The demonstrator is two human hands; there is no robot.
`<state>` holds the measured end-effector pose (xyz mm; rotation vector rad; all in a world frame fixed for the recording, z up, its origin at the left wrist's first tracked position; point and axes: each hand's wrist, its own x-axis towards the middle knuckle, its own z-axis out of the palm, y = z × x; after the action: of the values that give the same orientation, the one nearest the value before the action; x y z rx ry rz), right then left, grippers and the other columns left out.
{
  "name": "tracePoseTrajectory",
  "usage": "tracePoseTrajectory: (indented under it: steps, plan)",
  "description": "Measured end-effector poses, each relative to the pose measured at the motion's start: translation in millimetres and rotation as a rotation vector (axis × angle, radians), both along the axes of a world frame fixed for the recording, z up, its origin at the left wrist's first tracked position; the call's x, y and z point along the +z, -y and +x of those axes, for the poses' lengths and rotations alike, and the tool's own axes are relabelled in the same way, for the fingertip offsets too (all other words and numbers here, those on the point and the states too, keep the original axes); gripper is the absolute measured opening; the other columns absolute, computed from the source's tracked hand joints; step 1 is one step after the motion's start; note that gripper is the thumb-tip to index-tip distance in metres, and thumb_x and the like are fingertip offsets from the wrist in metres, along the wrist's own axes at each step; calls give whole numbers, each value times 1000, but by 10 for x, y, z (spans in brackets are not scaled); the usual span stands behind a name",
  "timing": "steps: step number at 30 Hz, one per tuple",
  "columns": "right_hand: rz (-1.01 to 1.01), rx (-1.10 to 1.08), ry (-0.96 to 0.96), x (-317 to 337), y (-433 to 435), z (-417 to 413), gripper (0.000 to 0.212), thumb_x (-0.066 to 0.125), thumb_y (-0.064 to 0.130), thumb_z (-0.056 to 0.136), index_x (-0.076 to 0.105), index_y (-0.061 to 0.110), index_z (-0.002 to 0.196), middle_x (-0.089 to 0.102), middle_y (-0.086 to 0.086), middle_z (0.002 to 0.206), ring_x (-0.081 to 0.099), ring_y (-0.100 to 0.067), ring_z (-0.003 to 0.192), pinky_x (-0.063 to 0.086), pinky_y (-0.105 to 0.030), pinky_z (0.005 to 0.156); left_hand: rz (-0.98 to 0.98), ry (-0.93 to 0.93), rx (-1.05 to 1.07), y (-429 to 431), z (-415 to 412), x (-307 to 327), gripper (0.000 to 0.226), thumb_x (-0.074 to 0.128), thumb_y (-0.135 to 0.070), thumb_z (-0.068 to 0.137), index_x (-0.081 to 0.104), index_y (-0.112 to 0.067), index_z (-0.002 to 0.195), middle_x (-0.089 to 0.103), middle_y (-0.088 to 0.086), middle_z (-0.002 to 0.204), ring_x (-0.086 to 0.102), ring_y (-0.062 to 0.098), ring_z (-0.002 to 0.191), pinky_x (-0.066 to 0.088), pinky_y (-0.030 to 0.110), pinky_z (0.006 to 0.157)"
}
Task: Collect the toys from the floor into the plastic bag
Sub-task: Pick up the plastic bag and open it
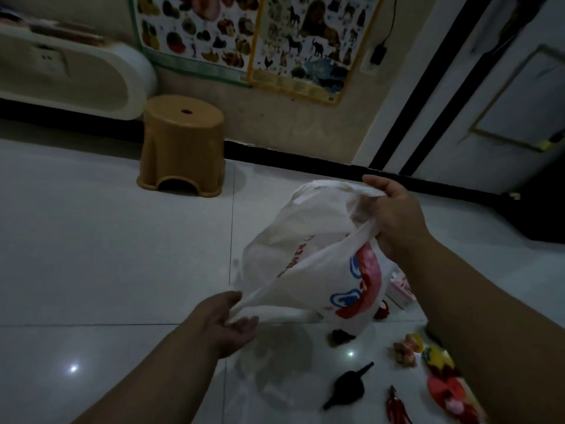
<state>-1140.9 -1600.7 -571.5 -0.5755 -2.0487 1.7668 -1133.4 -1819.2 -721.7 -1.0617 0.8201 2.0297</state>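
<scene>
I hold a white plastic bag (308,258) with red and blue print above the floor. My left hand (227,322) pinches one handle strap at the lower left. The upper rim is gripped by my right hand (394,215), which pulls the mouth apart. Several toys lie on the tiles at the lower right: a black bulb-shaped toy (348,387), a small dark toy (341,336), a red toy (382,310) half hidden by the bag, a thin red toy (397,407), a small doll (405,351) and yellow and pink toys (443,381) partly behind my right forearm.
A brown plastic stool (183,145) stands by the wall at the back. A pink and white box (399,289) lies behind the bag. Picture posters (250,35) hang on the wall. White glossy tiles (107,240) stretch to the left. A dark door frame (428,111) rises on the right.
</scene>
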Motion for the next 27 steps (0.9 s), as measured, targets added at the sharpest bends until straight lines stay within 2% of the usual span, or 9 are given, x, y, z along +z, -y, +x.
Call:
tracePoseTrajectory:
  steps: [4, 7, 9, 11, 14, 18, 21, 24, 27]
  plan:
    - [-66, -3, 5, -7, 45, -88, 32, 51, -6, 87, 61, 23, 96, 63, -5, 94, 63, -21, 78, 56, -36, 68, -199, -281, 274, 37, -130, -32, 40, 51, -14, 92, 49, 2, 130, 55, 3, 80, 52, 11, 68, 44, 23, 64]
    - [-88, -16, 2, -27, 59, -170, 28, 49, -5, 89, 59, 21, 93, 62, -6, 90, 60, -23, 75, 53, -40, 68, -374, -467, 402, 178, -188, 126, 32, 54, -14, 89, 59, -2, 118, 66, 14, 104, 57, 12, 76, 51, 34, 85]
    - [-120, -37, -2, -64, 59, -233, 23, 48, -3, 90, 60, 16, 95, 62, -7, 87, 59, -24, 73, 52, -40, 67, -554, -588, 480, 238, -204, 264, 19, 57, -11, 86, 66, -22, 98, 66, 11, 107, 63, 16, 90, 54, 37, 87]
    - [-122, -60, -1, -120, 41, -275, 15, 51, 7, 93, 60, 10, 105, 62, -9, 89, 59, -26, 78, 52, -40, 70, -702, -776, 513, 274, -195, 390, 37, 57, -4, 82, 58, -35, 101, 62, 3, 112, 62, 18, 101, 55, 35, 82]
    - [48, -82, 85, -189, 29, -254, 25, 60, 28, 91, 61, 8, 105, 65, -9, 92, 63, -23, 79, 54, -36, 69, -727, -1074, 415, 277, -74, 584, 75, 52, 6, 85, 24, -40, 138, 56, -14, 119, 58, -5, 99, 52, 23, 78]
    - [296, -33, 364, -410, -71, -123, 32, 63, 26, 89, 63, 4, 112, 64, -15, 111, 62, -28, 95, 51, -39, 88, -696, -1243, 145, 128, 160, 646, 92, 48, 18, 83, 3, -40, 138, 41, -57, 93, 50, -30, 81, 50, 22, 81]
    - [368, -66, 490, -575, -146, 29, 39, 66, 22, 86, 61, -2, 116, 64, -19, 116, 60, -30, 100, 49, -42, 94, -683, -1257, -64, 79, 279, 548, 84, 55, 10, 82, 19, -46, 133, 50, -32, 111, 58, -13, 85, 52, 10, 69]
    - [395, -94, 527, -793, -251, 157, 34, 65, 26, 84, 64, 1, 108, 65, -14, 103, 61, -27, 92, 49, -33, 82, -717, -1188, -253, 24, 398, 484, 56, 63, -13, 84, 36, -45, 121, 62, -11, 101, 65, 3, 75, 55, 18, 58]
    - [287, -98, 511, -1073, -413, 207, 37, 61, 34, 74, 65, 6, 98, 69, -17, 98, 66, -37, 90, 56, -49, 82, -858, -1094, -367, -90, 485, 406, 55, 65, -24, 82, 39, -37, 127, 60, -2, 108, 64, 18, 90, 57, 32, 70]
